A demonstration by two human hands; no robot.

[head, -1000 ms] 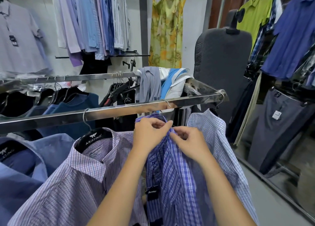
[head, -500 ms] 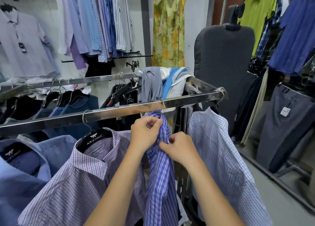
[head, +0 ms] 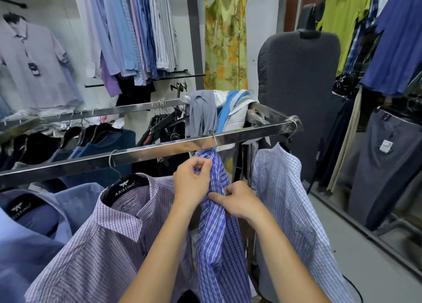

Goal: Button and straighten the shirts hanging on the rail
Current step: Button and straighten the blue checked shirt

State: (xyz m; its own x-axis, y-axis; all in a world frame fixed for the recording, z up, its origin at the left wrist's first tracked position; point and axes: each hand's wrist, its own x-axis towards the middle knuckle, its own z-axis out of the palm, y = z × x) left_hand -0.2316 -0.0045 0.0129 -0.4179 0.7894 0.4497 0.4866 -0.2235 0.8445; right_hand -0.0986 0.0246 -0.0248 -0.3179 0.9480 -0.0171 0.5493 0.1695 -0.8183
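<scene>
The blue checked shirt point(head: 214, 211) hangs from the steel rail point(head: 146, 153), between the lilac checked shirt point(head: 109, 245) on its branded hanger point(head: 124, 185) and the pale checked shirt point(head: 285, 199) at the rail's end. Compared with one second ago, the shirt front has narrowed: then the two front panels lay spread under both hands at the collar, whereas now they are drawn together into a single vertical fold. The right hand point(head: 239, 203) has moved down from the collar to a position lower on the placket, while the left hand point(head: 194, 183) has stayed near the neck. This suggests the top fastening is finished or nearly so, and work is passing to the next button down; the button itself cannot be made out. Left grip: fingers curled closed, thumb and forefinger pinching the placket edge just below the collar. Right grip: closed in a loose fist, thumb pressed against the opposite edge of the placket, holding the fabric against the left side. Both hands touch the same shirt only; the neighbouring shirts are not held.
</scene>
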